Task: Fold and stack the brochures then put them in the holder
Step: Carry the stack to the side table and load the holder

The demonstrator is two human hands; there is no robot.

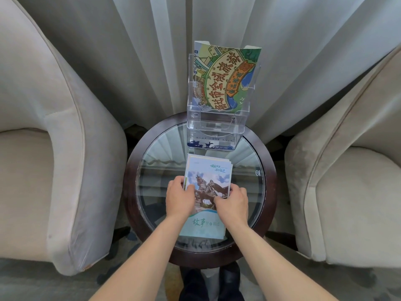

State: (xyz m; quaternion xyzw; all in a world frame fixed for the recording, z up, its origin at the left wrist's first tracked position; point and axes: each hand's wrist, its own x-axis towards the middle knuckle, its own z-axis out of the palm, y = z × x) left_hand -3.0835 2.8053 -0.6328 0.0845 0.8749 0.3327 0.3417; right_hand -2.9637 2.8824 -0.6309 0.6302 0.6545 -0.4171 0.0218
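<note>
A stack of brochures (208, 174) with a horse-and-rider statue on the top cover lies on the round glass table (258, 198). My left hand (180, 198) grips the stack's left edge, thumb on the cover. On the right side, my right hand (233, 203) holds the stack with its fingers on top. Behind the stack stands a clear acrylic holder (217, 124) at the table's far edge. Its upper tier holds a green illustrated brochure (225, 79); a blue-edged sheet shows in its lowest pocket.
Beige armchairs flank the table, one on the left (54, 148) and one on the right (347, 170). Pale curtains (141, 51) hang behind the holder. My dark shoes (208, 283) show under the table's near rim.
</note>
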